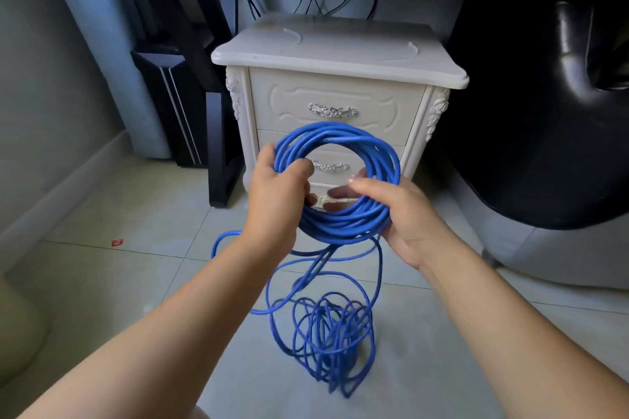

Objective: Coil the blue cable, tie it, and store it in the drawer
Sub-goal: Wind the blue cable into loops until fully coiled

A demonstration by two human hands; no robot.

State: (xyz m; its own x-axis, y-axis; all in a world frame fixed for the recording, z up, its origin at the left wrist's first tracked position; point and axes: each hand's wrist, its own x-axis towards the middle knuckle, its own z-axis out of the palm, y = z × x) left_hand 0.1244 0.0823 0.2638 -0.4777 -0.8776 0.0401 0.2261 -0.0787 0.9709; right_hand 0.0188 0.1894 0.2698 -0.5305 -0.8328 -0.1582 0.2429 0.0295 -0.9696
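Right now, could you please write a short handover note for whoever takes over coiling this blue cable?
Left hand grips the left side of the blue cable coil; right hand holds its lower right.
The coil is held up in front of the white nightstand, whose drawers are shut.
Done: several loops wound.
Left: wind in the loose cable lying on the floor, tie the coil, open a drawer, store it.

**Count by Kind**

Two hands: left hand [275, 194], right hand [405, 214]. One blue cable [340, 136] (coiled at centre, tangled at 6 o'clock). One white nightstand [337, 54] at 12 o'clock, two silver handles [332, 110] [329, 166] showing. One black chair [544, 112] at 3 o'clock; one red scrap [117, 242] at 9.
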